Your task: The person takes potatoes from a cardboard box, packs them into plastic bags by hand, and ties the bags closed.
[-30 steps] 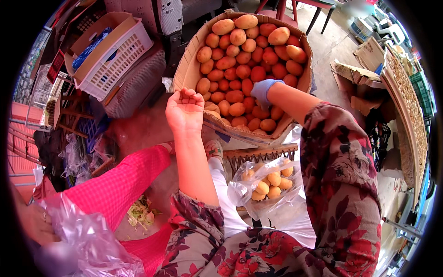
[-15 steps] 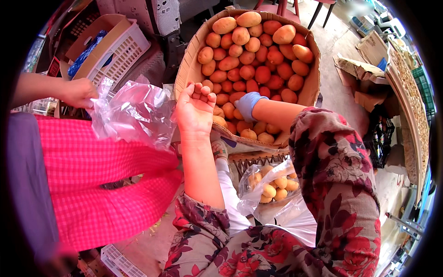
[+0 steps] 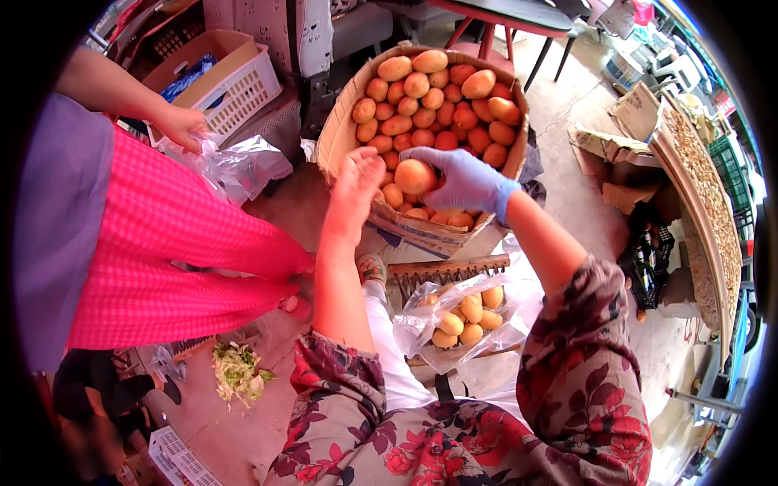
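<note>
My right hand [image 3: 468, 182], in a blue-purple glove, grips a rounded orange-looking potato [image 3: 415, 176] between thumb and fingers. It is raised above the near side of a large cardboard box [image 3: 340, 134] heaped with potatoes [image 3: 423, 117]. Bare and empty, my left hand [image 3: 353, 190] hovers by the box's near left edge, palm turned toward the potato, fingers apart and slightly bent. Below the box, close to my legs, a clear plastic bag [image 3: 413, 328] lies open with several yellowish potatoes [image 3: 460, 320] in it.
At left, another person in pink checked trousers [image 3: 178, 251] holds a clear plastic bag [image 3: 251, 166]. Behind stands a white crate [image 3: 251, 93]. Leafy scraps [image 3: 237, 373] lie on the floor. To the right are a dark crate [image 3: 648, 259] and a long board of small brown pieces [image 3: 705, 194].
My right hand has come up out of the heap with a potato in it. My left hand has turned inward toward it. The other person's bag has shifted back, away from the box.
</note>
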Motion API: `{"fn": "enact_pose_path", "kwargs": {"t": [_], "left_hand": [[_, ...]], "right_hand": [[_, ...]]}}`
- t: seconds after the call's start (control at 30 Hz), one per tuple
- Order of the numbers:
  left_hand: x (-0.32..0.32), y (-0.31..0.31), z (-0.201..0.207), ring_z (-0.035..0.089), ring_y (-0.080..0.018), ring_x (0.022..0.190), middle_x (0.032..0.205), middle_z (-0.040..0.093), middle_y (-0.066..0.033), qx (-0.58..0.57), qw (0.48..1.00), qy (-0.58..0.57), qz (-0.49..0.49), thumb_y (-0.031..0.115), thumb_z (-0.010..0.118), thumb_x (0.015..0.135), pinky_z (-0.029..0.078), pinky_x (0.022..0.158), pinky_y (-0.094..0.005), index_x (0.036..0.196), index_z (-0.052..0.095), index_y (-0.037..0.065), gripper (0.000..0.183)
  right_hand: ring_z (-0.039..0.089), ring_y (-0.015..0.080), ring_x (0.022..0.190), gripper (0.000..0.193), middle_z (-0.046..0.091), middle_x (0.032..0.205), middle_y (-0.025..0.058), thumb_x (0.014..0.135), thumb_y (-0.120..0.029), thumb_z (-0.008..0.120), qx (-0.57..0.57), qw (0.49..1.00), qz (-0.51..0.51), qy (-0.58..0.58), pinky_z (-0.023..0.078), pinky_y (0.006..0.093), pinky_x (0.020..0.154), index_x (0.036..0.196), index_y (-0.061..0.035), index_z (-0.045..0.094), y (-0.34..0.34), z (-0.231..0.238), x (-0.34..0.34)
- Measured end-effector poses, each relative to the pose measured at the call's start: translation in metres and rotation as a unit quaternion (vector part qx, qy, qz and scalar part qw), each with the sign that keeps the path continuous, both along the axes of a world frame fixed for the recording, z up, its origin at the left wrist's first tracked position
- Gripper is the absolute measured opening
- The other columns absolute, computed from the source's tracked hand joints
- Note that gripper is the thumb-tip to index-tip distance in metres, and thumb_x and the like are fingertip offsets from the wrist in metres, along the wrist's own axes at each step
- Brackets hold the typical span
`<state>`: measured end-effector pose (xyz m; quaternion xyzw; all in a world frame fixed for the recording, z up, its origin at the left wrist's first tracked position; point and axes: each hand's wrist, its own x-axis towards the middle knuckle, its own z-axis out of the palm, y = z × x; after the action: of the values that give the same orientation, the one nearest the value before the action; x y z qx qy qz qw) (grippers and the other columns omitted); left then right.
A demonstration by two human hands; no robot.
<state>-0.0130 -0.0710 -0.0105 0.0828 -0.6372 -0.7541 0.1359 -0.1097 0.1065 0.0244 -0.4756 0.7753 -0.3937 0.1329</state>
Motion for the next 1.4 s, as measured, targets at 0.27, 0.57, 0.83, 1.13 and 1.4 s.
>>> {"fn": "enact_pose_path", "kwargs": {"t": [0.27, 0.57, 0.83, 1.13, 1.4], "left_hand": [[0.118, 0.101, 0.017, 0.055, -0.0189, 0.105, 0.113, 0.054, -0.0098, 0.143, 0.975, 0.056, -0.160, 0.030, 0.069, 0.080, 0.045, 0.091, -0.0325, 0.130, 0.037, 0.002, 0.065], [0.209, 0.149, 0.020, 0.054, -0.0208, 0.102, 0.111, 0.054, -0.0109, 0.276, 0.946, 0.043, -0.166, 0.049, 0.063, 0.079, 0.043, 0.091, -0.0332, 0.121, 0.042, 0.005, 0.064], [0.215, 0.202, 0.014, 0.052, -0.0185, 0.104, 0.112, 0.050, -0.0094, 0.234, 0.943, 0.040, -0.232, 0.040, 0.060, 0.083, 0.041, 0.093, -0.0311, 0.119, 0.043, 0.005, 0.053], [0.212, 0.254, -0.015, 0.053, -0.0181, 0.100, 0.107, 0.053, -0.0082, 0.236, 0.921, -0.024, -0.307, 0.038, 0.055, 0.087, 0.042, 0.091, -0.0313, 0.116, 0.045, 0.003, 0.047], [0.212, 0.256, -0.020, 0.053, -0.0148, 0.090, 0.102, 0.055, -0.0069, 0.262, 0.898, -0.052, -0.349, 0.045, 0.057, 0.085, 0.044, 0.075, -0.0274, 0.115, 0.047, 0.005, 0.051]], "right_hand": [[0.062, 0.0296, 0.075, 0.059, 0.060, 0.085, 0.0128, 0.065, -0.013, 0.074, -0.120, 0.980, -0.161, 0.007, 0.050, 0.0346, 0.068, 0.117, -0.0091, 0.047, 0.084, 0.022, 0.165], [0.059, 0.0221, 0.082, 0.049, 0.058, 0.091, 0.0103, 0.068, -0.011, 0.076, -0.266, 0.946, -0.184, -0.010, 0.047, 0.0304, 0.074, 0.110, -0.0036, 0.051, 0.125, -0.011, 0.272], [0.061, 0.0279, 0.073, 0.041, 0.061, 0.089, 0.0098, 0.066, -0.016, 0.076, -0.232, 0.905, -0.308, 0.178, 0.048, 0.0339, 0.062, 0.102, -0.0087, 0.057, 0.173, -0.017, 0.303], [0.059, 0.0264, 0.066, 0.029, 0.058, 0.083, 0.0090, 0.067, -0.015, 0.075, -0.205, 0.870, -0.406, 0.191, 0.048, 0.0323, 0.057, 0.089, -0.0085, 0.058, 0.222, -0.034, 0.325], [0.057, 0.0179, 0.063, 0.021, 0.054, 0.075, 0.0058, 0.077, -0.024, 0.071, -0.133, 0.921, -0.363, -0.033, 0.046, 0.0289, 0.055, 0.078, -0.0078, 0.056, 0.243, -0.070, 0.346]]}}
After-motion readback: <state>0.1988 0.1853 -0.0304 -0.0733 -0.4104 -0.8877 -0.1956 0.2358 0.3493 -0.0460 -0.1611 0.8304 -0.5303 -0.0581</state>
